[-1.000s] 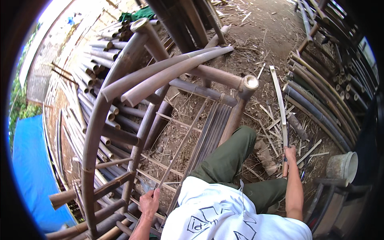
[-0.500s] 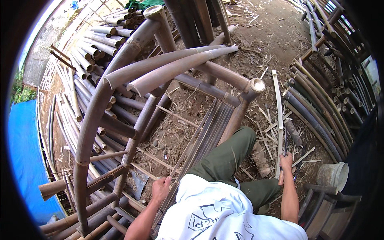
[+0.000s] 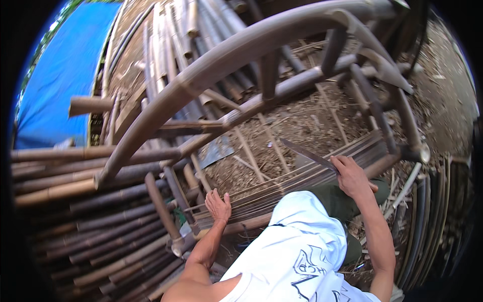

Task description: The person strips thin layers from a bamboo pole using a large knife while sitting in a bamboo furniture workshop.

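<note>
Gripping wooden-handled, dark-bladed knife (image 3: 308,154) in right hand (image 3: 352,175), over thin brown bamboo slats (image 3: 251,200) in curved brown bamboo frame (image 3: 216,63); left hand (image 3: 217,205) spread at slats' end. Apparently fitting slats; probably calls next for aligning.

Your shirt (image 3: 292,236) is white with black line drawings (image 3: 305,262), your trousers (image 3: 326,197) dark green, the bamboo frame (image 3: 187,84) grey-brown, the tarpaulin (image 3: 65,70) blue

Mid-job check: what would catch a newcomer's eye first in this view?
Probably the big curved bamboo rail sweeping across the upper middle, then the bright blue tarp at upper left. Next, right of centre, comes the knife in the right hand, its blade over the slats, with the open left hand near their left end.
</note>
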Action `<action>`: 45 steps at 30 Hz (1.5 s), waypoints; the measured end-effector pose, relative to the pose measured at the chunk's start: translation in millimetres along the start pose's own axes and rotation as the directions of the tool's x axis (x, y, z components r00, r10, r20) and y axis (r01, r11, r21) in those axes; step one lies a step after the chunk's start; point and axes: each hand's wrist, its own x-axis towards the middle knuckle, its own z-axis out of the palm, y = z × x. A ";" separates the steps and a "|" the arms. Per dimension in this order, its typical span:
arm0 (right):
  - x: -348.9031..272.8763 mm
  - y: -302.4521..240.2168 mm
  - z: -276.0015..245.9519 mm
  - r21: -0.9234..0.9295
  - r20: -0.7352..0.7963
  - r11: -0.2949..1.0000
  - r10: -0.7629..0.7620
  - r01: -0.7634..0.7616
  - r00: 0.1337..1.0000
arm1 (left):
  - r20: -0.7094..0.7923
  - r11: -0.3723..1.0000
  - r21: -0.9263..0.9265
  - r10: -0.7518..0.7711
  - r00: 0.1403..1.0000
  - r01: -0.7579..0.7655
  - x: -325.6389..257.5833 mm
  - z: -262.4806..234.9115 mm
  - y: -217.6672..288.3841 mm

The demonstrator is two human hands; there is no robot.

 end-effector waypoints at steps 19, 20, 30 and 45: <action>58.0 -28.5 74.9 0.010 0.310 1.000 -0.015 0.012 0.951 | 0.125 0.909 -0.146 -0.373 0.919 0.389 -41.4 8.6 -49.8; 57.2 -29.1 76.9 0.001 0.294 1.000 -0.024 0.025 0.955 | 0.145 0.899 -0.146 -0.393 0.908 0.412 -39.1 5.9 -48.4; 60.1 -32.4 71.6 0.171 0.226 0.984 0.014 -0.054 0.974 | 0.201 0.906 -0.071 -0.397 0.896 0.417 -41.7 -1.7 -52.6; 68.6 -24.6 75.1 0.160 0.271 0.983 0.039 -0.085 0.962 | 0.268 0.922 -0.041 -0.361 0.893 0.385 -37.9 -10.9 -53.2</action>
